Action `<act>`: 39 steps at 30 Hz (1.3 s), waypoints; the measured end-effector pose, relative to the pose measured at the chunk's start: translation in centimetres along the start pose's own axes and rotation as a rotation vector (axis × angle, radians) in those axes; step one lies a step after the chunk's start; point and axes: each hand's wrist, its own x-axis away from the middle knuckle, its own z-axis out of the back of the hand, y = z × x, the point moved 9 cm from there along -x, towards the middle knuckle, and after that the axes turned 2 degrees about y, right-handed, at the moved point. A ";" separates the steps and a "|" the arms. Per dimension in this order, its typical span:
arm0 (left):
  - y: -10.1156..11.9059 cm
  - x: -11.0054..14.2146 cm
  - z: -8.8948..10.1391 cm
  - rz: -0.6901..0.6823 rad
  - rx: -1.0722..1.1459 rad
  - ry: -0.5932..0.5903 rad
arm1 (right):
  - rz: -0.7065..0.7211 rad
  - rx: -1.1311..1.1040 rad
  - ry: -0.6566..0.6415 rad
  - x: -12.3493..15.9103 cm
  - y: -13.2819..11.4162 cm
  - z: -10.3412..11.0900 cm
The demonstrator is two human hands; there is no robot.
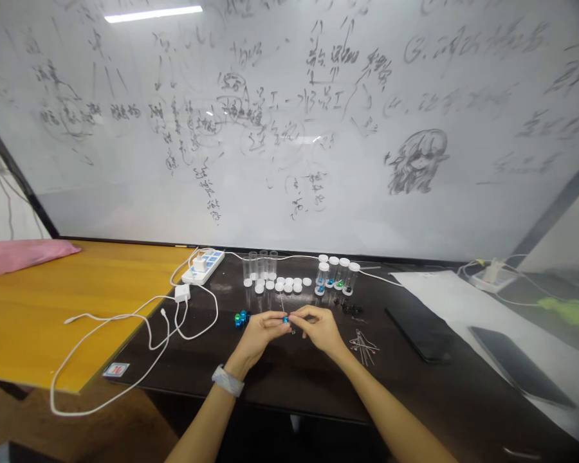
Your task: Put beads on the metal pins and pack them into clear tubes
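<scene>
My left hand [262,332] and my right hand [318,326] meet over the dark table [289,379], fingertips pinched together. Between them is a small blue bead [285,319] on a thin pin that sticks up toward the back. The left hand pinches the bead; the right hand pinches the pin. A few blue and green beads [241,317] lie just left of the left hand. A pile of pins with coloured heads [364,344] lies right of the right hand. Behind the hands stand clear vials [260,265], white caps [284,283] and capped vials [338,273] holding beads.
A white power strip [203,266] with a charger and looping cable [139,321] lies at the left. A yellow table [53,302] with a pink cloth [19,254] adjoins. A black phone [417,331], a tablet [518,373] and white paper [468,308] are at the right. A whiteboard stands behind.
</scene>
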 end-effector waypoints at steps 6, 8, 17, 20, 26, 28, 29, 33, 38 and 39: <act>-0.1 -0.1 0.2 -0.017 0.000 0.012 | 0.159 0.267 0.061 0.6 -1.8 0.0; 0.0 0.0 0.2 -0.019 -0.002 0.014 | 0.210 0.353 0.065 0.7 -2.4 -0.2; -0.3 0.3 -0.5 0.063 0.082 -0.052 | 0.142 0.180 0.011 0.7 -1.4 -0.9; -0.3 0.3 -0.5 0.068 0.099 -0.048 | 0.130 0.097 -0.033 0.5 -1.4 -1.0; -0.1 0.4 -0.8 0.059 0.092 -0.068 | 0.096 0.125 -0.001 0.3 -0.8 -0.5; 0.0 0.5 -1.0 0.054 0.075 -0.083 | 0.082 0.132 0.019 0.2 -0.7 -0.5; 0.0 0.5 -1.1 0.054 0.068 -0.088 | 0.070 0.123 0.026 0.2 -0.6 -0.5; 0.1 0.6 -1.4 0.067 0.071 -0.101 | 0.004 0.044 0.038 0.2 -0.2 -0.8; 0.0 0.7 -1.5 0.093 0.098 -0.104 | -0.055 0.004 -0.016 0.2 0.4 -1.4; -0.1 0.7 -1.4 0.097 0.100 -0.102 | -0.051 -0.008 -0.033 0.2 0.4 -1.5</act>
